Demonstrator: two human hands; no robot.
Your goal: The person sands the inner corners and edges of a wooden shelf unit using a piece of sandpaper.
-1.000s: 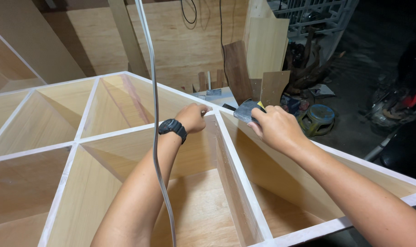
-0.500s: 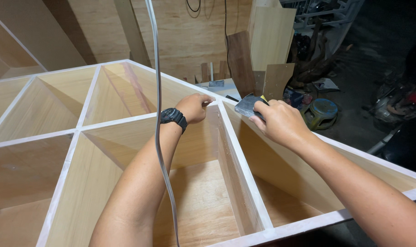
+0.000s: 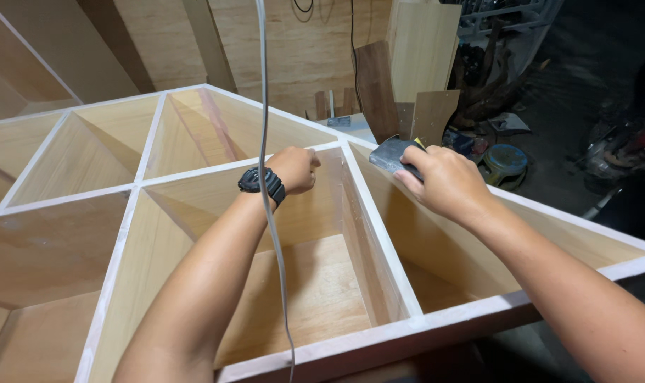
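Observation:
I look down on a large plywood shelf unit [image 3: 379, 241] lying on its back, its compartments open upward and its front edges whitish. My left hand [image 3: 294, 169], with a black wristwatch [image 3: 261, 182] on the wrist, grips the top edge of a divider near the far corner. My right hand [image 3: 443, 181] holds a grey sanding pad with a yellow backing [image 3: 397, 153] pressed on the outer edge of the frame, just right of the corner.
A grey cable [image 3: 269, 184] hangs down in front of my left arm. Plywood boards [image 3: 418, 53] and dark offcuts [image 3: 374, 89] lean against the back wall. A round blue-and-yellow stool [image 3: 503, 162] and clutter lie on the dark floor at right.
My view has shifted, so the shelf unit sits lower and more to the left in frame. My right hand with the sanding pad has slid slightly along the edge; my left hand keeps its grip.

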